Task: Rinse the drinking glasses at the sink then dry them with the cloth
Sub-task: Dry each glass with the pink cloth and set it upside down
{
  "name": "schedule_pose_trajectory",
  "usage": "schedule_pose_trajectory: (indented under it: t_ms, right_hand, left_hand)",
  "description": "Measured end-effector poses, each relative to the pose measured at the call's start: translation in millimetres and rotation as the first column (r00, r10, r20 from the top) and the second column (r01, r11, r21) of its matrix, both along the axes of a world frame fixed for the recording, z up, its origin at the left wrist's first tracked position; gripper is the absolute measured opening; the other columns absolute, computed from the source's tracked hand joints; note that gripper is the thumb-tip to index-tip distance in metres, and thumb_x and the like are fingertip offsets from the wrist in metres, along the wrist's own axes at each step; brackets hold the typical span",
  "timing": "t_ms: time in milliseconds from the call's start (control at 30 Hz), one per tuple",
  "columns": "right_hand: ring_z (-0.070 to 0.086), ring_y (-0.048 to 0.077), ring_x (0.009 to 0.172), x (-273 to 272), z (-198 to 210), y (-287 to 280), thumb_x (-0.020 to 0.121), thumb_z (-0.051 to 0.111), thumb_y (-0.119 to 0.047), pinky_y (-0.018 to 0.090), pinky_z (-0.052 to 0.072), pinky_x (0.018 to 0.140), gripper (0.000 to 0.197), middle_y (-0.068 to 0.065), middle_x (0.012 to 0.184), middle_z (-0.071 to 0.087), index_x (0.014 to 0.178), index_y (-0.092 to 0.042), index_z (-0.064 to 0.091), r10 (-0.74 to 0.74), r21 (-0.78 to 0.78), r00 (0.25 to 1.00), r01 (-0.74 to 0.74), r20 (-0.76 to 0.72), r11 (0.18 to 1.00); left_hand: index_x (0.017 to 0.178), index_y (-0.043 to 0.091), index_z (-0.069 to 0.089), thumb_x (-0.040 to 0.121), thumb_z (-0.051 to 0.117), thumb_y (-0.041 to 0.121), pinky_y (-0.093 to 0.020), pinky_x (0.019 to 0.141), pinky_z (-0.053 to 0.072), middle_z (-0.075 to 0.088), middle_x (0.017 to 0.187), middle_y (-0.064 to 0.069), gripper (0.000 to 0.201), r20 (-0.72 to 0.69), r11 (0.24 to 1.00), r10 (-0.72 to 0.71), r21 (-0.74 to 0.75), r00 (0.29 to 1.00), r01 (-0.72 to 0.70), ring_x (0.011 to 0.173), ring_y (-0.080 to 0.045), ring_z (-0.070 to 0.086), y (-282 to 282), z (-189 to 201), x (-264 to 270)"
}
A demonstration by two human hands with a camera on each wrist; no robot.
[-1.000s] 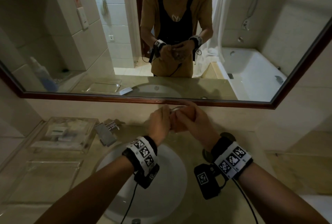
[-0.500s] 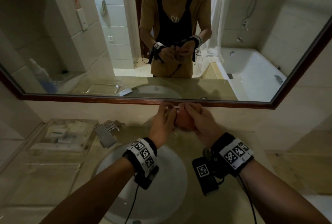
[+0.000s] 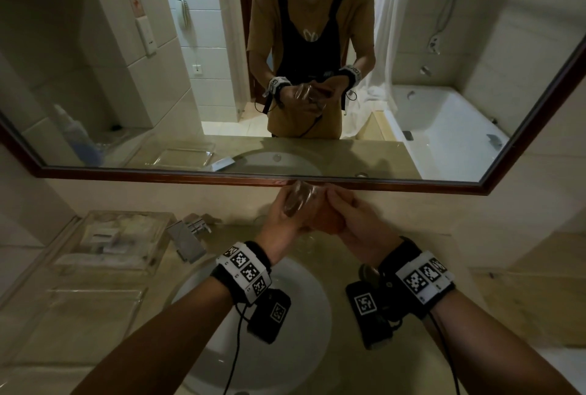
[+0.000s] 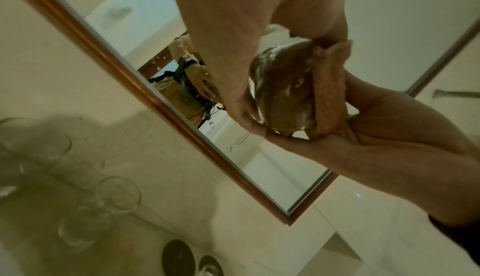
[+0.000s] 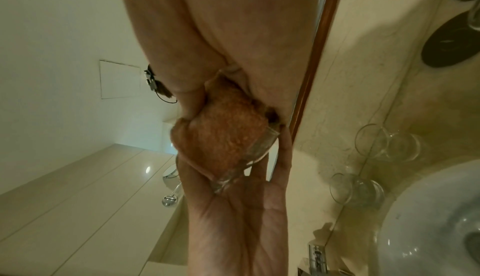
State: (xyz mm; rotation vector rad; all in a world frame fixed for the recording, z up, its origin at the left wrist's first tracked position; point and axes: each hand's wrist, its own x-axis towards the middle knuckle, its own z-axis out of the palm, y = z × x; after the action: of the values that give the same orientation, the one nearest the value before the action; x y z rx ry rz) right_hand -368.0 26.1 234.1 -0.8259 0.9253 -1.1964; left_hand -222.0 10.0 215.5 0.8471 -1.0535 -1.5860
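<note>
Above the back of the sink (image 3: 304, 325), my left hand (image 3: 285, 207) grips a clear drinking glass (image 3: 296, 201) lying on its side. My right hand (image 3: 348, 214) holds an orange cloth (image 3: 323, 221) pushed into the glass's mouth. In the left wrist view, the glass (image 4: 280, 91) shows cloth through its wall, and a fold of cloth (image 4: 330, 87) sits at the rim against the right hand (image 4: 389, 128). In the right wrist view, the bunched cloth (image 5: 228, 136) fills the glass (image 5: 246, 169), whose base lies in the left hand's (image 5: 233, 219) fingers.
Two more glasses (image 4: 118, 195) (image 4: 33, 136) stand on the counter behind the basin, also seen in the right wrist view (image 5: 374, 143) (image 5: 355, 188). Dark coasters (image 4: 178, 260) lie to the right. The faucet (image 3: 187, 236) and a clear tray (image 3: 117, 242) are at left. A mirror (image 3: 285, 177) is just behind my hands.
Both hands stay together at the same spot over the basin. The right wrist has shifted slightly, and more of the glass now shows in the left hand.
</note>
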Motion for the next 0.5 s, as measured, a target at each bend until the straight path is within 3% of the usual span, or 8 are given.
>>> schedule_pose_trajectory:
  t_ms: [100,167,267,333,433,500]
  right_hand:
    - [0.070,0.024,0.085,-4.3,6.5,-2.2,0.092,0.058,-0.030,0.040,0.059,0.070,0.044,0.022,0.114,0.066,0.123,0.002,0.059,-0.010,0.048,1.000,0.010,-0.001,0.999]
    - [0.070,0.020,0.081,-8.3,7.6,-4.3,0.094,0.057,-0.031,0.034,0.057,0.063,0.041,0.017,0.114,0.067,0.124,-0.003,0.061,0.001,0.105,1.000,0.001,-0.015,0.994]
    - [0.068,0.023,0.086,-14.1,5.4,-6.6,0.092,0.061,-0.045,0.033,0.055,0.062,0.044,0.013,0.119,0.068,0.122,-0.014,0.066,0.024,0.214,0.993,0.001,-0.115,0.977]
    - [0.068,0.026,0.086,-17.0,5.5,-7.0,0.088,0.063,-0.051,0.036,0.056,0.064,0.043,0.011,0.113,0.071,0.116,-0.019,0.069,0.018,0.237,0.971,0.040,-0.238,0.971]
    - [0.070,0.031,0.090,-16.9,7.9,-3.2,0.093,0.062,-0.039,0.046,0.060,0.072,0.035,0.014,0.103,0.073,0.109,-0.009,0.068,-0.093,0.163,0.940,0.153,-0.327,0.975]
    - [0.071,0.032,0.088,-14.9,5.7,-0.8,0.096,0.059,-0.034,0.051,0.060,0.076,0.034,0.019,0.099,0.073,0.104,-0.002,0.068,-0.205,0.077,0.905,0.250,-0.373,0.965]
  left_hand:
    - [0.112,0.026,0.055,0.060,0.082,0.032,-0.046,0.079,0.056,0.065,0.108,-0.002,0.058,0.146,0.979,-0.003,-0.201,0.989,0.033,0.098,-0.021,0.064,1.5,3.2,2.6]
    - [0.105,0.032,0.055,0.058,0.086,0.024,-0.033,0.079,0.057,0.065,0.103,0.005,0.057,0.247,0.956,0.000,-0.285,0.969,0.073,0.095,-0.012,0.066,0.6,4.4,4.2]
    - [0.109,0.025,0.052,0.062,0.084,-0.001,-0.021,0.080,0.053,0.064,0.106,0.005,0.062,0.337,0.935,0.007,-0.337,0.941,0.114,0.097,-0.005,0.065,-0.9,6.4,4.0]
    - [0.109,0.020,0.055,0.060,0.086,-0.002,-0.022,0.081,0.053,0.066,0.106,0.003,0.062,0.363,0.922,0.028,-0.369,0.931,0.116,0.098,-0.008,0.066,-0.7,8.0,4.3]
    - [0.108,0.008,0.058,0.058,0.086,-0.005,-0.019,0.078,0.052,0.067,0.101,0.001,0.060,0.363,0.928,0.065,-0.365,0.930,0.078,0.092,-0.005,0.066,1.5,10.2,4.5]
    - [0.107,0.007,0.058,0.057,0.085,-0.008,-0.015,0.074,0.051,0.067,0.097,0.003,0.058,0.359,0.928,0.094,-0.370,0.929,0.049,0.088,0.000,0.066,1.9,11.9,4.1]
